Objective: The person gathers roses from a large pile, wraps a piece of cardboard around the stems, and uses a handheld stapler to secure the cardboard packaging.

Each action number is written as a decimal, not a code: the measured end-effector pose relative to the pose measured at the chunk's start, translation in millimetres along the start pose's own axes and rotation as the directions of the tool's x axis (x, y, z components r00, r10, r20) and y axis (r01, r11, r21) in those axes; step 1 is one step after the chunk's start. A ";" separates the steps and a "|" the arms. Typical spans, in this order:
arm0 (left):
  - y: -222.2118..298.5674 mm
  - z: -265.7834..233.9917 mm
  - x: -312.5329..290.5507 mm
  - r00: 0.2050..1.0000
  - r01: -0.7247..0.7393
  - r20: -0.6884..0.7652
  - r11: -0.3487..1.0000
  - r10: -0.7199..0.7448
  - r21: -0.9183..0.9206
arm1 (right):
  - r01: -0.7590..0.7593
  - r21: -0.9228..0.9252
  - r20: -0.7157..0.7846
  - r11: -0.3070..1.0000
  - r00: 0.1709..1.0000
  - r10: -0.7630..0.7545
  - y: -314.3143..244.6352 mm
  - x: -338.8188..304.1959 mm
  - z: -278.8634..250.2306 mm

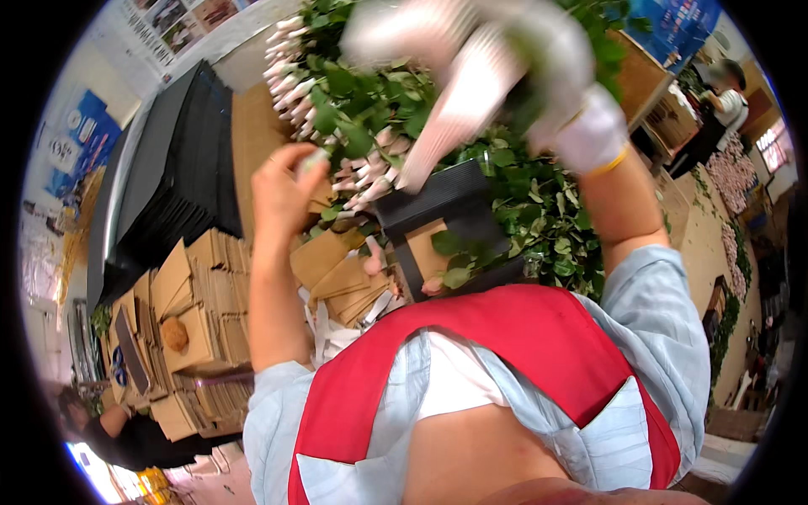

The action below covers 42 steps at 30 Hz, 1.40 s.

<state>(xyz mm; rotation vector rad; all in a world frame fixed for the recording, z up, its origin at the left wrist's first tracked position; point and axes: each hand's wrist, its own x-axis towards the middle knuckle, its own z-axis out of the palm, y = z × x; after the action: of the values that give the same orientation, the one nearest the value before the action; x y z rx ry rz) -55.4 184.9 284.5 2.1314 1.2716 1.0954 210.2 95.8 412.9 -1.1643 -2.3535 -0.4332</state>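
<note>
- Over on the left, black sheets (172,168) stand stacked beside piled cardboard (206,324).
- The bare left hand (286,185) curls its fingers near pale-tipped leafy stems (370,109); I can't tell whether it grips anything.
- Pale pink ribbed sleeves (463,109) blur above a black block (450,194).
- The white-gloved right hand (566,88) adjoins those sleeves, too blurred to show its grip.
</note>
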 end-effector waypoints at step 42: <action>-34.7 -9.0 -171.9 0.978 -0.167 0.184 0.899 0.098 0.406 | 0.132 0.294 0.079 0.947 0.984 -0.162 -25.1 -12.9 174.1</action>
<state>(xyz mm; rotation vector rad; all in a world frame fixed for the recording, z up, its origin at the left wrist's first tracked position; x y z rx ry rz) -127.4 51.9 195.4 2.5977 1.3997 0.7241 149.0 155.0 258.4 -0.8978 -2.4987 -0.0731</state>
